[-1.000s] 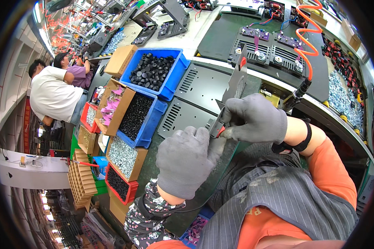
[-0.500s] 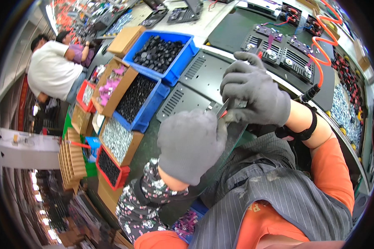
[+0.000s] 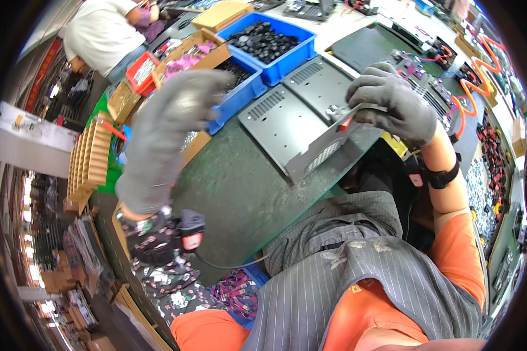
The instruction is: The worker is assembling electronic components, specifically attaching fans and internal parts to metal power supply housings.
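Gripping a panel (image 3: 325, 149) right-handed at a green table (image 3: 222, 199)

In the head view, grips the dark panel by its upper right end, with the gloved fingers of the right hand (image 3: 395, 105) bent around it. Holds it tilted on edge beside two flat grey plates, a near plate (image 3: 284, 126) and a far plate (image 3: 322, 85), both slotted. Cannot tell whether touching them along its lower edge. Shows a red bit (image 3: 345, 124) on the panel, just by the right fingertips.

Holds the gloved left hand (image 3: 167, 126) well apart from the panel, over the left side of the table, in front of the containers. Cannot tell, through the blur, whether clenched, released or grasping something.

Past the plates, shows a blue bin (image 3: 292, 61) of black caps and, beside it, a second blue bin (image 3: 249, 93), partly hidden behind the left hand. Farther left, shows a carton (image 3: 212, 59) of pink pieces and a red bin (image 3: 146, 86). At right, shows a coiled orange hose (image 3: 465, 120). Wears a black band (image 3: 441, 175) on the right wrist. At upper left, shows a person (image 3: 97, 35) in a white shirt
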The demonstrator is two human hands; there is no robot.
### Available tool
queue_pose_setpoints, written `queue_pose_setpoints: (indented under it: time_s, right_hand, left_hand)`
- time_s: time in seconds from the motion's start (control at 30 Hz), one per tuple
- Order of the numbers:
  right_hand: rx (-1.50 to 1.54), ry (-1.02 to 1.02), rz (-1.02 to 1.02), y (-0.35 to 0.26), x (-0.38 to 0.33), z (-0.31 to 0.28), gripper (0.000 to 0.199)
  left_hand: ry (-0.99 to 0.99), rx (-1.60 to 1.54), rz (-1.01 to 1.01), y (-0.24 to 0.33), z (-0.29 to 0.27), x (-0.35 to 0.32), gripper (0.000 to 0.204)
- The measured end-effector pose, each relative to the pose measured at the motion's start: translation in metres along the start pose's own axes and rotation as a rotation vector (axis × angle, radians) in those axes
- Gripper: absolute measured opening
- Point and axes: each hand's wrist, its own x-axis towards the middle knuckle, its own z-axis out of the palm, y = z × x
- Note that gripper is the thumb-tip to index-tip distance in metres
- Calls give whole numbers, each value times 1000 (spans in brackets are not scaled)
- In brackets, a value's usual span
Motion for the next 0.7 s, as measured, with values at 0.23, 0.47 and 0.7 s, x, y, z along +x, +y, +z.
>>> queue_pose_setpoints:
  time_s: [0.23,0.47,0.7]
  right_hand:
    - [-126,45,73,-16,8,11,52]
    - [77,359,122,28,-20,58,31]
    - [268,261,326,147,-102,24,36]
  left_hand:
    - [496,616,-699,-151,-124,-196,41]
    - [199,522,-1409,-268,-116,-419,56]
    - [190,378,-1245,-356,-123,-420,41]
